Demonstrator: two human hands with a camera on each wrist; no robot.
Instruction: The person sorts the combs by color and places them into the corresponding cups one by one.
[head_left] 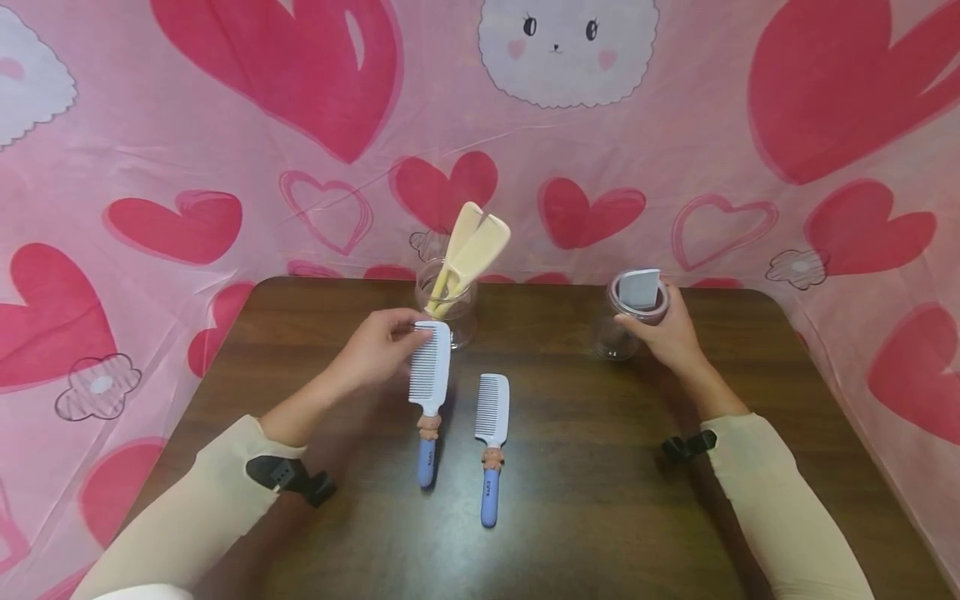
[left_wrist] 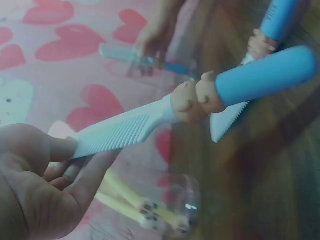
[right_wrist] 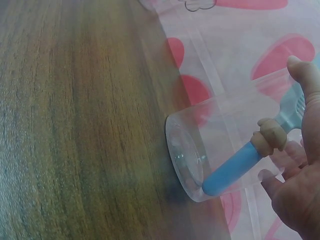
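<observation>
My left hand (head_left: 382,348) pinches a white comb (head_left: 430,367) by its toothed end, thumb on one face. The comb's blue handle (left_wrist: 270,75) and brown bear figure point away from the palm in the left wrist view. Around the upper part of a clear jar (head_left: 617,340) my right hand (head_left: 671,329) is wrapped. Inside that jar a comb (right_wrist: 235,167) leans with its blue handle down on the bottom and its white end above the rim. A further comb (head_left: 491,417) lies on the table, right of the held one.
A second clear jar (head_left: 459,329) stands at the table's back, with cream-coloured spatula-like utensils (head_left: 476,250) leaning in it. The brown wooden table (head_left: 585,500) ends at a pink heart-print cloth (head_left: 517,142) behind. Dark straps with devices (head_left: 288,477) sit on both wrists.
</observation>
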